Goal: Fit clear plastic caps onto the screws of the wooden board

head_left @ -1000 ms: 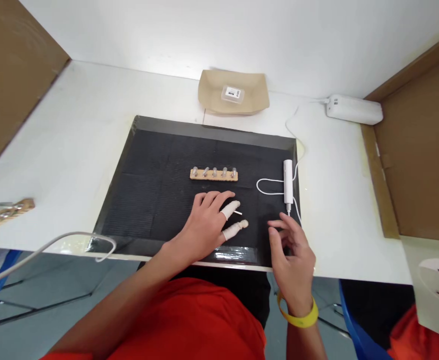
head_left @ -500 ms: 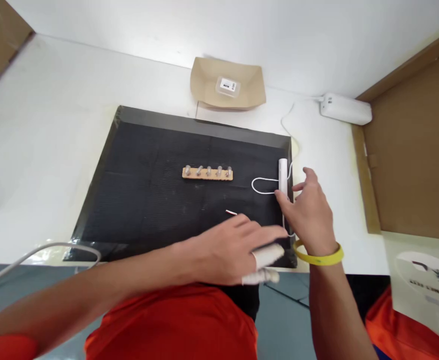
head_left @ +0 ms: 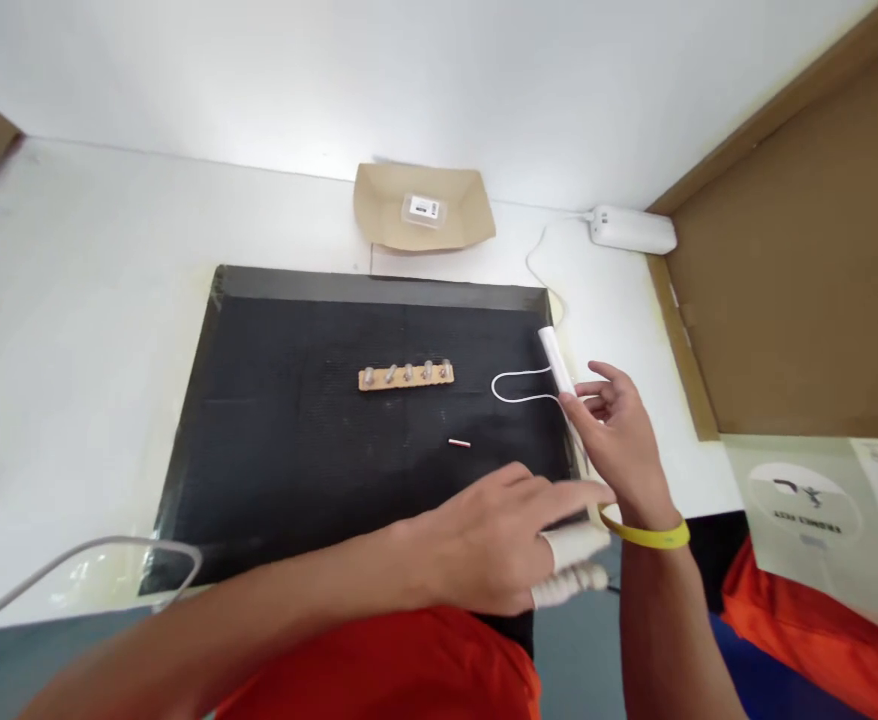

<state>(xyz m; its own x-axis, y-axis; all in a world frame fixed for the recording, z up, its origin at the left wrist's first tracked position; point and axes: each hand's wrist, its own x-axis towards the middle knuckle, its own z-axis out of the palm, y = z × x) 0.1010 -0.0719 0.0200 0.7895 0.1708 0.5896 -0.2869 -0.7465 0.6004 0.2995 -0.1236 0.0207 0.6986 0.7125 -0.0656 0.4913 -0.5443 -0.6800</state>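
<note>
Cable (head_left: pixel 94 555), grey, loops past the near-left corner of the black mat (head_left: pixel 274 330), well apart from both hands. Mid-mat: wood strip (head_left: pixel 406 376) lying flat with 5 metal pins up, so it sits stable; small white stick (head_left: pixel 459 443) loose just in front of it, nothing touching either. Left hand (head_left: pixel 499 550) open, palm down, holding nothing, hovers over the mat's near-right edge and hides part of that corner; 2 fingers (head_left: pixel 574 545) wrapped in white tape. Right hand (head_left: pixel 619 440) looks to pinch the lower end of the white pen-shaped tool (head_left: pixel 553 352) at the mat's right edge, likely why the tool tilts; its cord (head_left: pixel 518 388) loops slack on the mat. Behind: paper tray (head_left: pixel 473 215) with a small clear box (head_left: pixel 424 208), white adapter (head_left: pixel 632 229), cardboard panel (head_left: pixel 799 260) far right
</note>
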